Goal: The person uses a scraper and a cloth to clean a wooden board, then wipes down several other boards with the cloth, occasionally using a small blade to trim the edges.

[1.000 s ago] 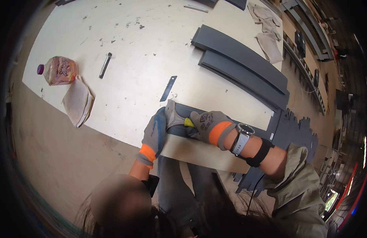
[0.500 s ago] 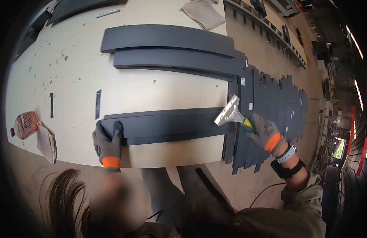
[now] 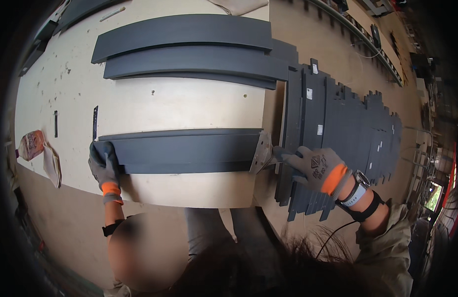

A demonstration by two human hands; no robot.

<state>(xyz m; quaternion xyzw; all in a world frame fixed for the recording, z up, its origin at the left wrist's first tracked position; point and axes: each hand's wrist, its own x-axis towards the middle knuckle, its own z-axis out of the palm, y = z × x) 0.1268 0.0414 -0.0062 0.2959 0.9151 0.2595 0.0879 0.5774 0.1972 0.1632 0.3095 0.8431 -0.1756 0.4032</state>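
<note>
Stacked planks (image 3: 182, 34) lie beyond the dark board (image 3: 184, 151), a wide plank pile (image 3: 348, 136) right of it. The left hand (image 3: 105, 162) covers the board's left end; from here I can't tell how closed its grip is. The right hand (image 3: 315, 171) has its grip wrapped round a scraper (image 3: 262, 150) at the right end, handle hidden. Under the board: a pale, marked table (image 3: 184, 106).

Your tabletop (image 3: 189, 104) is bright, with soft shadow beside your left hand (image 3: 105, 166), a round blur nearer you, a glaring opening (image 3: 433, 197) far past your right hand (image 3: 320, 171), and bent, black-rimmed fisheye edges.
</note>
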